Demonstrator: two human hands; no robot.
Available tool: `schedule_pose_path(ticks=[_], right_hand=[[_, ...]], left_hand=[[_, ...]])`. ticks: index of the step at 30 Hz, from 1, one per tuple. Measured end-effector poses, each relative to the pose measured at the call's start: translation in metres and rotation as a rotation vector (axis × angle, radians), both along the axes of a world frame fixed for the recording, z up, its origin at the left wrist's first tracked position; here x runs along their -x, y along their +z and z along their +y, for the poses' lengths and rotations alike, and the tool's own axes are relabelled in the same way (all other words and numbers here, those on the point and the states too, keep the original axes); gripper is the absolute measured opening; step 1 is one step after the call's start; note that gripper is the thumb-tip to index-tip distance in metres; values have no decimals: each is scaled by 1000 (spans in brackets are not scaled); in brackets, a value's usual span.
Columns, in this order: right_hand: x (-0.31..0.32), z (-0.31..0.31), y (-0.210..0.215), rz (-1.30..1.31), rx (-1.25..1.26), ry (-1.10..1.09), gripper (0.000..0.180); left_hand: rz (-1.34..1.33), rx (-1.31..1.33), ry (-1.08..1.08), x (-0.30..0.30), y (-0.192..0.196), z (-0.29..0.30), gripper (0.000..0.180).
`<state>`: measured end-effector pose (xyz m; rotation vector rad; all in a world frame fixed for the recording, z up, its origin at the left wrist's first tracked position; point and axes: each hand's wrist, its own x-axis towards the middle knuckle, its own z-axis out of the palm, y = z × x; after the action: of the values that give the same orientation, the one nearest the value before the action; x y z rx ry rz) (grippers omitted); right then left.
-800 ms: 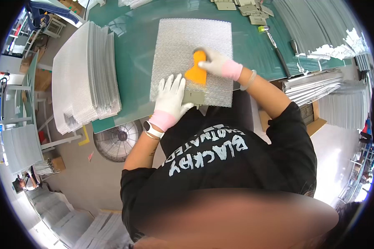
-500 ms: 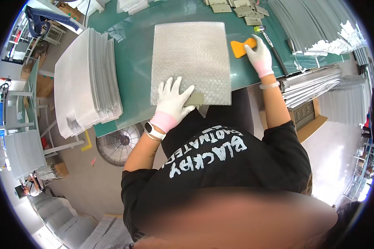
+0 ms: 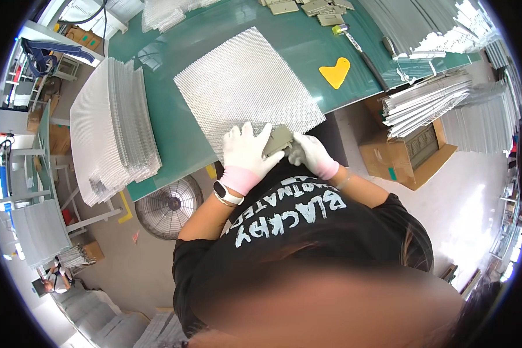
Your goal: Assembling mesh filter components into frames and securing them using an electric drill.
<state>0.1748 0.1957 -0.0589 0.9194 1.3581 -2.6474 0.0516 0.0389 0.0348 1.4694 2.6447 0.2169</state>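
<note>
A silvery mesh sheet lies turned at an angle on the green table, its near corner region overhanging the front edge. A grey-green rectangular piece sits at that near edge. My left hand, in a white glove with pink cuff, lies on the sheet and pinches the piece between thumb and forefinger. My right hand is closed at the right end of the same piece; its fingertips look grey and are partly hidden. The yellow scraper lies on the table beyond my right hand, touched by neither.
A hammer lies right of the scraper. Several grey-green pieces are piled at the back. Mesh sheets are stacked at left, thin panels at right. Below stand a cardboard box and a round fan.
My right hand has let go of the yellow scraper and come to the grey-green piece beside my left hand. The mesh sheet has turned counter-clockwise, its far edge shifting left.
</note>
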Motion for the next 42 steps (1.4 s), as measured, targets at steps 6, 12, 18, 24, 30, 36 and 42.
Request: schedule_pose_path(ticks=[6,12,18,24,30,36,42], right_hand=[[2,7,-1,44,-145,32,35],[-1,20,-1,82,-321,162,30],[1,30,-21,178,-524,285,25],[-8,16,-21,266,-439,328,36],[6,-29,-13,307,-12,209,38],[2,-35,-19,162,-15,-465,17],[-14,-19,-28,216,-113,-471,13]], left_hand=[[162,-114,-37,-2,-14,-2,63],[164,-147,-45,-2,-15,-3,62],[169,-146,-60,1,-15,-3,60],[121,-164,-147,16,-12,-7,50],[35,-172,-306,54,-10,10,36],[140,7,-360,17,-36,29,60],[50,-57,-322,-8,-33,33,59]])
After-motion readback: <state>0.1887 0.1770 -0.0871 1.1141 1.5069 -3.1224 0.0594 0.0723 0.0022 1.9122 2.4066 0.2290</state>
